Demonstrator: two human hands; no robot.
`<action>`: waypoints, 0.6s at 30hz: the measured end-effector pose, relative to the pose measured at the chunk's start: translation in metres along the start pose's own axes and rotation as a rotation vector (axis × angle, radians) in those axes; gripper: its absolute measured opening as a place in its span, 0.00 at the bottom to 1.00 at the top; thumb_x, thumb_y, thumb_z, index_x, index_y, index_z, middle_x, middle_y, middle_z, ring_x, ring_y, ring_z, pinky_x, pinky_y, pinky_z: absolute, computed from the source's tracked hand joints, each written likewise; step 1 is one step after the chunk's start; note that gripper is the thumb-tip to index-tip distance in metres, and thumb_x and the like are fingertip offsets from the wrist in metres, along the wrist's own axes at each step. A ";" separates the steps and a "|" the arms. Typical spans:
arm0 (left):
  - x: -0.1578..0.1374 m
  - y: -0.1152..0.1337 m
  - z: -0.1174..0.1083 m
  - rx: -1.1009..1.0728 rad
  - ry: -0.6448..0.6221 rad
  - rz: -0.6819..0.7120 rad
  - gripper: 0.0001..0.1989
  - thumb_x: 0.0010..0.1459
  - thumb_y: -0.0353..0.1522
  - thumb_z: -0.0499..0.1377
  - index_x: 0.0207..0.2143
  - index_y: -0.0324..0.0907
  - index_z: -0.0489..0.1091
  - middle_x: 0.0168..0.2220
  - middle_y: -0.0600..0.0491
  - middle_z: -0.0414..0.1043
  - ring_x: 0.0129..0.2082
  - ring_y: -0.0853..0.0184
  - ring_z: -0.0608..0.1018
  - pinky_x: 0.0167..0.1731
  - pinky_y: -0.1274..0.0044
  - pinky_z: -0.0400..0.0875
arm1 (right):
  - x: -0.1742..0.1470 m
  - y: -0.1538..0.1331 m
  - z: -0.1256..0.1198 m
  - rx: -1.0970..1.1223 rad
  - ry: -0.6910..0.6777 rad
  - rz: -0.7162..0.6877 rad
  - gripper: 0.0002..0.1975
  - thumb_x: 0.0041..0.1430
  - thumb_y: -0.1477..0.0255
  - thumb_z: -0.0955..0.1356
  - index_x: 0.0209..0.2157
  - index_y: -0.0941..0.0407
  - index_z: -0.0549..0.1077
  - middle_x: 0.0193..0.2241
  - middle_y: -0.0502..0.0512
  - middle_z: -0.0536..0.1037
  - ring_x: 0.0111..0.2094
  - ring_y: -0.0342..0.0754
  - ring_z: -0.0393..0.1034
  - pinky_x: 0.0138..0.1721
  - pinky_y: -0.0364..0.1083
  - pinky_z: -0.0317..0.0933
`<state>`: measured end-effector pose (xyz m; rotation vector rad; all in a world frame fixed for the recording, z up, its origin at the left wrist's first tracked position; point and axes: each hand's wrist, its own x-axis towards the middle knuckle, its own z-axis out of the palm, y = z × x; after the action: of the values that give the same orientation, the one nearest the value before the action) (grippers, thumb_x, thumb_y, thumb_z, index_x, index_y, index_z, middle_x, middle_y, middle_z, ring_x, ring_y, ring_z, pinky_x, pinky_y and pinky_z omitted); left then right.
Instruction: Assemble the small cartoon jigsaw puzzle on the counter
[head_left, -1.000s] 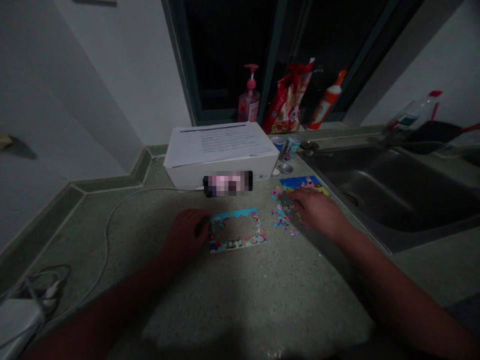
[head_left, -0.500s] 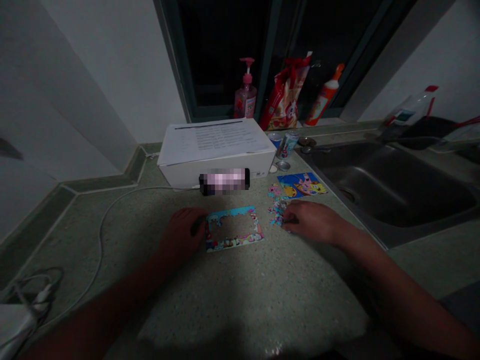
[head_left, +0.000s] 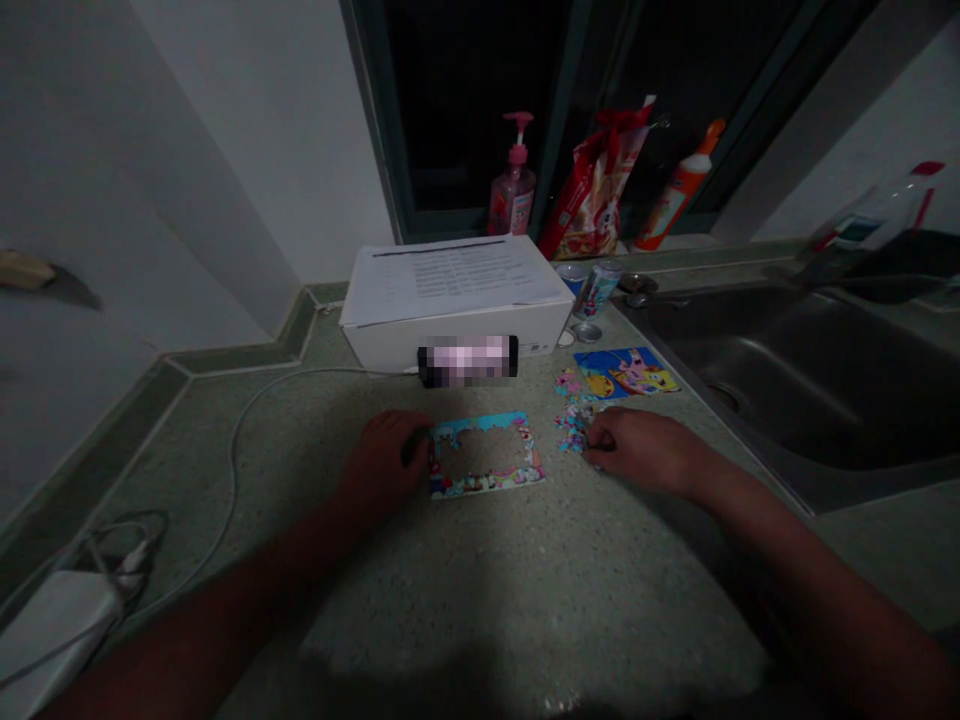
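Observation:
A partly assembled jigsaw puzzle (head_left: 487, 483) lies flat on the counter, its colourful border joined around a bare middle. My left hand (head_left: 386, 460) rests at its left edge, thumb and fingers apart, fingertips touching the border. Right of the puzzle is a small pile of loose puzzle pieces (head_left: 571, 425). Over the right side of that pile, my right hand (head_left: 637, 445) has its thumb and fingers closed together; whatever is between them is hidden. Behind the pile lies a blue picture card (head_left: 626, 372) with yellow and pink cartoon figures.
A white box (head_left: 457, 300) with a printed sheet on top stands behind the puzzle. A phone (head_left: 469, 361) leans against it, its cable (head_left: 236, 440) running left. Tins (head_left: 598, 290) stand beside the box. The sink (head_left: 795, 370) is at right; a pump bottle (head_left: 512, 195) stands behind.
The view has shifted slightly, so everything appears a little farther right. Both hands keep nearly the same places beside the puzzle and the pile.

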<state>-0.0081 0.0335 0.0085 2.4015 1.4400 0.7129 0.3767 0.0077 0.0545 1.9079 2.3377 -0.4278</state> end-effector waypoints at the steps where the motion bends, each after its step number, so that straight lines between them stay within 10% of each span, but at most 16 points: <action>1: 0.000 0.000 -0.001 -0.003 -0.002 0.004 0.14 0.65 0.29 0.57 0.49 0.46 0.78 0.48 0.47 0.84 0.50 0.52 0.83 0.58 0.55 0.78 | 0.000 0.000 -0.001 0.010 -0.006 0.002 0.05 0.65 0.69 0.73 0.33 0.50 0.82 0.34 0.53 0.85 0.35 0.54 0.80 0.33 0.49 0.66; 18: -0.001 -0.002 0.003 0.010 0.000 0.012 0.14 0.65 0.27 0.58 0.50 0.44 0.78 0.49 0.46 0.84 0.52 0.54 0.82 0.59 0.58 0.77 | 0.000 0.001 -0.003 -0.003 -0.068 0.048 0.06 0.66 0.68 0.71 0.32 0.51 0.77 0.31 0.53 0.82 0.32 0.53 0.76 0.31 0.49 0.57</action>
<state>-0.0082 0.0335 0.0052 2.4193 1.4339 0.7104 0.3775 0.0090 0.0569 1.9123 2.2438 -0.4769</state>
